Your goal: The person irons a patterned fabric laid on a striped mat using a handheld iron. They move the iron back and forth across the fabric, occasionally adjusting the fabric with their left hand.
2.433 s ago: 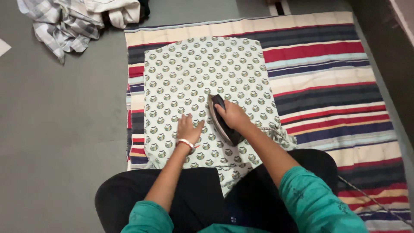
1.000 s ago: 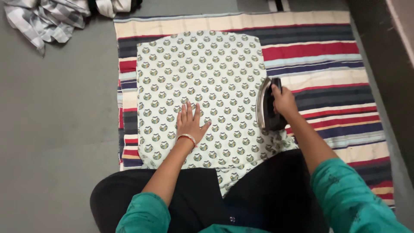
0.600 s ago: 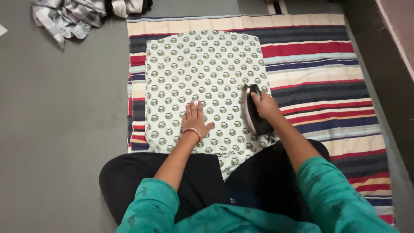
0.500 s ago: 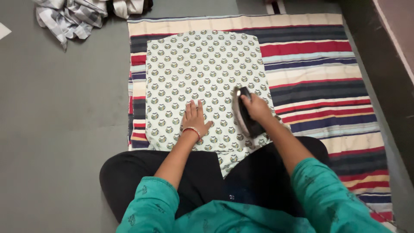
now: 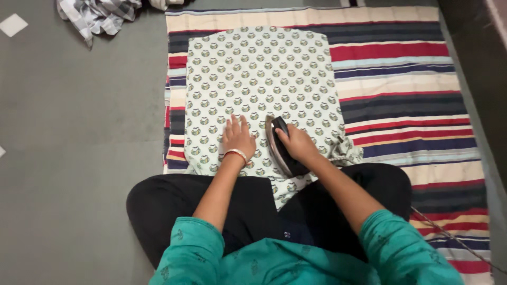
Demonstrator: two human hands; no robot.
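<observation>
A pale green printed cloth (image 5: 259,74) lies flat on a striped blanket (image 5: 401,79) spread over the floor. My right hand (image 5: 297,143) grips the handle of a dark clothes iron (image 5: 280,148), which rests on the near part of the cloth. My left hand (image 5: 237,136), with a bangle at the wrist, lies flat with fingers spread on the cloth just left of the iron. My crossed legs in black trousers (image 5: 174,206) sit at the cloth's near edge.
A crumpled checked garment (image 5: 97,15) lies on the grey floor (image 5: 79,132) at the top left. A white scrap (image 5: 12,24) lies near it. The iron's cord (image 5: 449,237) trails across the blanket at lower right. A dark wall base (image 5: 480,63) runs along the right.
My right hand has slid the iron leftward from the cloth's right edge to close beside my left hand. The left hand has stayed flat on the cloth.
</observation>
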